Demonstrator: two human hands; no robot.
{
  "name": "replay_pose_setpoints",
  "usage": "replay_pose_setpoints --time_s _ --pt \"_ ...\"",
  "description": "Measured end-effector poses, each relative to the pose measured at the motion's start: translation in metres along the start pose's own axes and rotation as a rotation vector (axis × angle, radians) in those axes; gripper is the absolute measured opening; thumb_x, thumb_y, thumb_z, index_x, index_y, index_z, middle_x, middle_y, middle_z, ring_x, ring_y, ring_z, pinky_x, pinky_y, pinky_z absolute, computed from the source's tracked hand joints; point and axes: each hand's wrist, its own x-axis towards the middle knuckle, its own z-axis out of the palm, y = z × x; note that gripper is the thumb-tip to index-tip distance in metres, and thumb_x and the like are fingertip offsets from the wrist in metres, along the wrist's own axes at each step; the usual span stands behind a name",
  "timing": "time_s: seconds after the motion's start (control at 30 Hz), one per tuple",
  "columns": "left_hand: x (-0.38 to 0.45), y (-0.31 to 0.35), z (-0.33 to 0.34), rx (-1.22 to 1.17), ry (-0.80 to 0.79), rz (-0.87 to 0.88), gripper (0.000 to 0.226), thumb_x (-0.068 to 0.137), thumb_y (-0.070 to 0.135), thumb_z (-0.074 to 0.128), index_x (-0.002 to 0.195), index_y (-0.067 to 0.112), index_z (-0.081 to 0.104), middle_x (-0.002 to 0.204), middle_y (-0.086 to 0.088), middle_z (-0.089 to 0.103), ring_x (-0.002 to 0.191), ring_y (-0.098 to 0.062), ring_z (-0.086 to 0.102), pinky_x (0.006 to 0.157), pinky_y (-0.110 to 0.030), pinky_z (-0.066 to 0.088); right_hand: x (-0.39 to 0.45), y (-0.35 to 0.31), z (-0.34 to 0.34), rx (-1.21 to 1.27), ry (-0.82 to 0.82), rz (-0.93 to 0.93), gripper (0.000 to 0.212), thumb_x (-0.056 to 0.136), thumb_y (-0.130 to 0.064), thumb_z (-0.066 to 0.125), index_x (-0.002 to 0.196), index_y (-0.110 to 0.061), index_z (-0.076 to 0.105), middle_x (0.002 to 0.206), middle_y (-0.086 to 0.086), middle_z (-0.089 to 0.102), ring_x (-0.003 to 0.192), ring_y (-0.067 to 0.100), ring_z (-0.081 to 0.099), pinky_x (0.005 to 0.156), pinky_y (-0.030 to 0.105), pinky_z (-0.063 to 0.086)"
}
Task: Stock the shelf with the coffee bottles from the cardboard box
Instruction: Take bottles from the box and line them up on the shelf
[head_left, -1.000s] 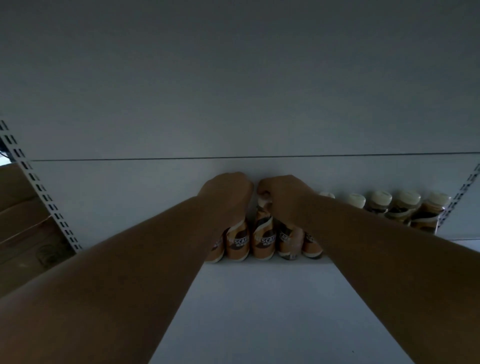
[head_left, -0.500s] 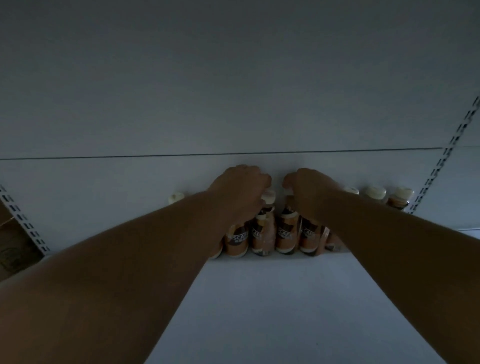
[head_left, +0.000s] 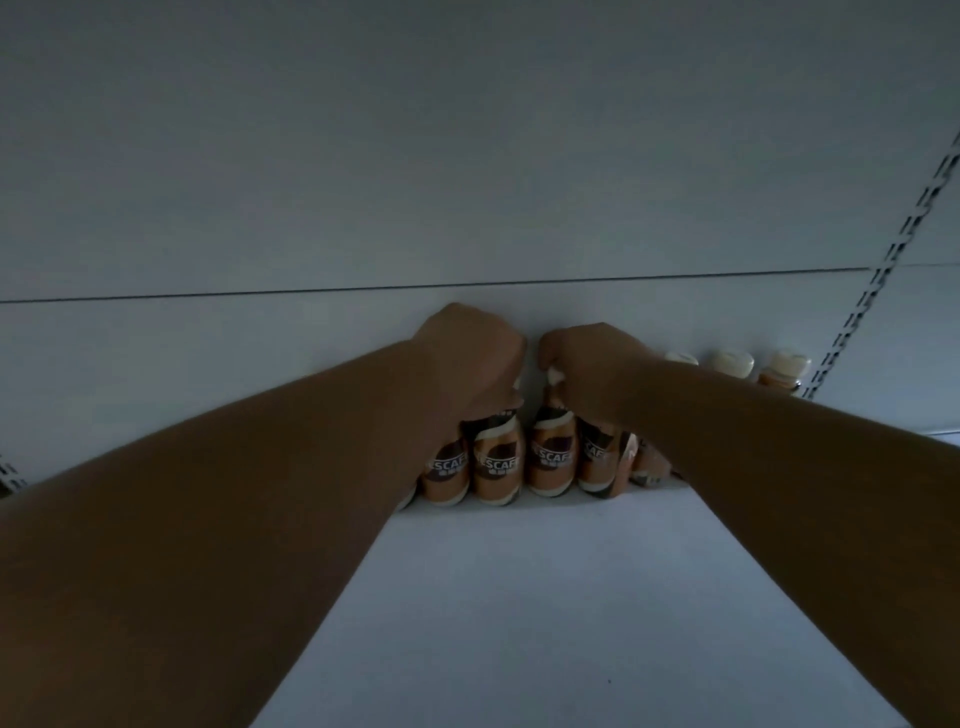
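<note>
Several brown and orange coffee bottles (head_left: 496, 465) with cream caps stand in a row against the back wall of a white shelf (head_left: 545, 597). My left hand (head_left: 470, 358) is closed over the caps of the left bottles in the row. Beside it, my right hand (head_left: 587, 364) grips the cap end of another coffee bottle (head_left: 551, 460) and its neighbours. More cream-capped bottles (head_left: 730, 364) continue to the right, partly hidden by my right forearm. The cardboard box is out of sight.
The white underside of the shelf above (head_left: 467, 145) fills the top of the view. A slotted metal upright (head_left: 883, 260) runs down the right side, and a sliver of another slotted upright (head_left: 10, 470) shows at the left edge.
The view has shifted left, so the row's right end and right upright sit further right. My two hands have closed the gap between them on the bottle tops.
</note>
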Motion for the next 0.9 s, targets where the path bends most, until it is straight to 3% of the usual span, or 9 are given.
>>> replay_pose_setpoints --time_s 0.07,0.23,0.43,0.63,0.77,0.9 --pt "0.0 0.002 0.0 -0.005 -0.004 -0.015 0.036 0.084 0.052 0.057 0.087 0.016 0.061 0.064 0.002 0.045 0.065 -0.02 0.046 0.063 -0.033 0.037 -0.002 -0.001 -0.002 -0.013 -0.007 -0.026 0.029 0.084 -0.012 0.057 0.112 -0.018 0.059 0.115 0.01 0.06 0.105 0.027 0.055 0.074 0.03 0.039" --pt "0.002 0.006 0.001 -0.119 -0.041 -0.006 0.021 0.086 0.031 0.059 0.102 0.018 0.065 0.095 -0.002 0.066 0.085 -0.022 0.061 0.069 -0.031 0.04 0.0 -0.007 -0.006 -0.063 0.015 -0.031 0.028 0.084 -0.013 0.058 0.112 -0.013 0.064 0.116 0.01 0.063 0.108 0.028 0.056 0.083 0.031 0.044" --pt "0.005 0.009 0.007 -0.128 -0.023 -0.06 0.015 0.087 0.019 0.058 0.098 0.012 0.066 0.095 -0.005 0.066 0.086 -0.023 0.062 0.069 -0.03 0.039 0.0 -0.003 -0.002 -0.016 0.059 -0.042 0.03 0.085 -0.011 0.054 0.114 -0.013 0.06 0.116 0.012 0.061 0.106 0.029 0.055 0.077 0.027 0.038" --pt "0.003 0.007 0.007 -0.108 0.031 -0.063 0.015 0.085 0.03 0.062 0.084 0.014 0.062 0.079 -0.004 0.058 0.073 -0.023 0.056 0.064 -0.031 0.036 0.004 0.0 -0.002 -0.007 0.031 -0.015 0.03 0.084 -0.018 0.057 0.113 -0.012 0.06 0.116 0.013 0.06 0.106 0.03 0.055 0.083 0.033 0.045" --pt "0.004 0.008 0.006 -0.068 0.028 -0.083 0.027 0.085 0.044 0.06 0.084 0.017 0.062 0.086 -0.005 0.064 0.068 -0.021 0.045 0.067 -0.032 0.037 0.006 0.001 -0.002 -0.018 0.049 0.001 0.03 0.083 -0.022 0.062 0.11 -0.011 0.062 0.113 0.012 0.061 0.104 0.029 0.056 0.078 0.029 0.042" --pt "0.005 0.011 0.007 -0.037 0.03 -0.084 0.029 0.087 0.044 0.058 0.091 0.016 0.065 0.094 -0.005 0.066 0.081 -0.024 0.058 0.07 -0.032 0.035 0.006 0.0 -0.002 -0.021 0.054 0.003 0.029 0.083 -0.021 0.061 0.111 -0.01 0.062 0.113 0.012 0.061 0.104 0.029 0.056 0.08 0.031 0.044"
